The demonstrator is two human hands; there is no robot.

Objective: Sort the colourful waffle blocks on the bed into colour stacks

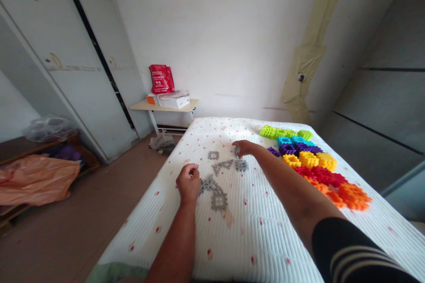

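Note:
Curled in loosely, my left hand (188, 182) is just left of a grey triangular building piece (210, 182); I see nothing held in it. Farther forward, my right hand (244, 147) has its fingers closed on a small grey building piece (237, 151), partly hidden by the fingers. A grey square piece with notched edges (241, 166) lies just below that hand. Between the hands rests another grey triangular piece (222, 166), with a smaller grey square frame (213, 155) behind it. Nearest to me is a larger grey square frame (219, 201).
Rows of notched plastic blocks line the bed's right side: green (277, 132), blue (283, 141), purple (300, 147), yellow (308, 159), red (320, 176) and orange (354, 195). A small table (139, 105) with a red bag (161, 78) stands beyond the white quilted bed (265, 252).

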